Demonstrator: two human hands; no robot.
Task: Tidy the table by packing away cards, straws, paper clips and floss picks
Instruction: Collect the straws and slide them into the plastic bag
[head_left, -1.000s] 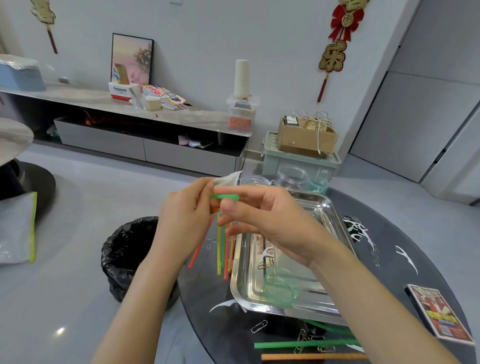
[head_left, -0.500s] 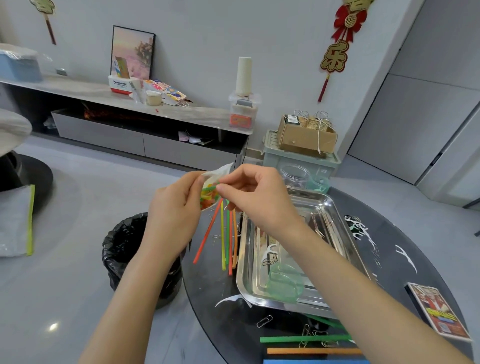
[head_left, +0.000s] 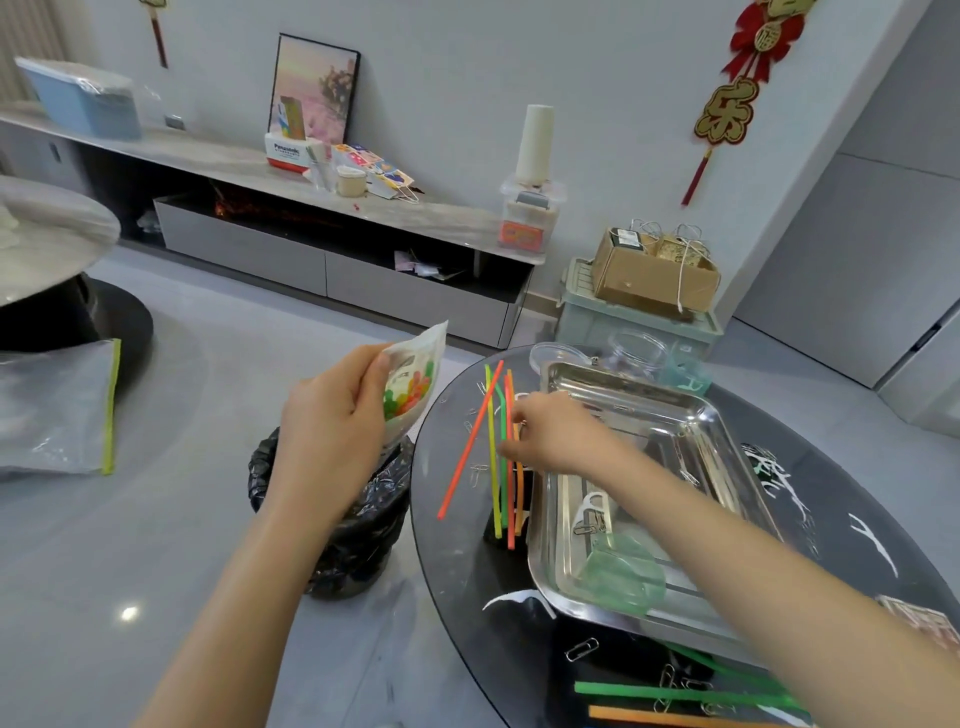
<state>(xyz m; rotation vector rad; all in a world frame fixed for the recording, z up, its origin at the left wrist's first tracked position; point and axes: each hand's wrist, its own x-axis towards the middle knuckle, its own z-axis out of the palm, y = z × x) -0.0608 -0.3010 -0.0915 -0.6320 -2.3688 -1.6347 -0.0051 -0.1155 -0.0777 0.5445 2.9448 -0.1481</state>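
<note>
My left hand (head_left: 332, 431) holds a clear straw bag (head_left: 413, 387) with coloured straw ends showing inside, raised left of the table. Several coloured straws (head_left: 493, 447) lie on the black round table (head_left: 457, 525) beside the steel tray. My right hand (head_left: 550, 434) rests over these straws, fingers curled at them; whether it grips one is unclear. A floss pick (head_left: 592, 506) and paper clips lie in the steel tray (head_left: 701, 431). More straws (head_left: 675, 693) and a paper clip (head_left: 582, 649) lie at the near edge. A card pack (head_left: 930, 621) sits at the right.
A black-lined bin (head_left: 353, 525) stands on the floor under my left hand, against the table's edge. Clear jars (head_left: 636, 353) and a green lid (head_left: 623, 577) are by and in the tray. A zip bag (head_left: 57, 405) lies at the far left.
My hands have parted. The left hand lifted the bag away to the left, and the right hand dropped to the straws on the table. The camera tilted down.
</note>
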